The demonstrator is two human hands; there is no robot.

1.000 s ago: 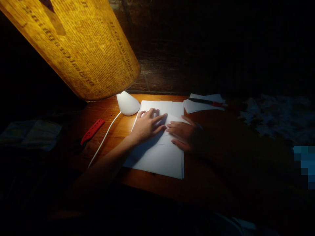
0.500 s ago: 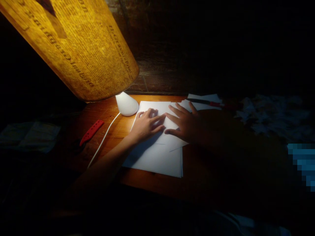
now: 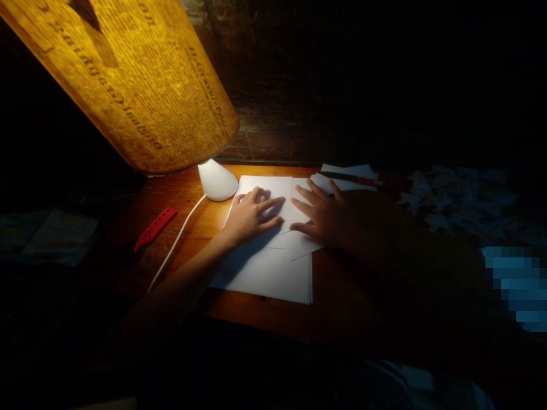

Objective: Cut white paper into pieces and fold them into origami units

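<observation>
A stack of white paper sheets lies under the lamp light on the wooden table. My left hand rests on the upper part of the stack, fingers spread and palm down. Just right of it, my right hand presses flat with its fingers splayed. Beneath the right hand is a loose piece of white paper whose slanted edge lies across the stack. A narrow gap separates the fingertips of the two hands. Neither hand grips anything.
A lamp with a yellow printed shade and white base stands behind the left hand, its white cord running forward. A red-handled tool lies left. Behind the right hand, a dark blade with red handle lies on paper. Crumpled-looking white paper pieces lie far right.
My right hand has shifted slightly right relative to my left, so the gap between their fingertips is wider. The whole view has moved a little, with things sitting slightly further left.
</observation>
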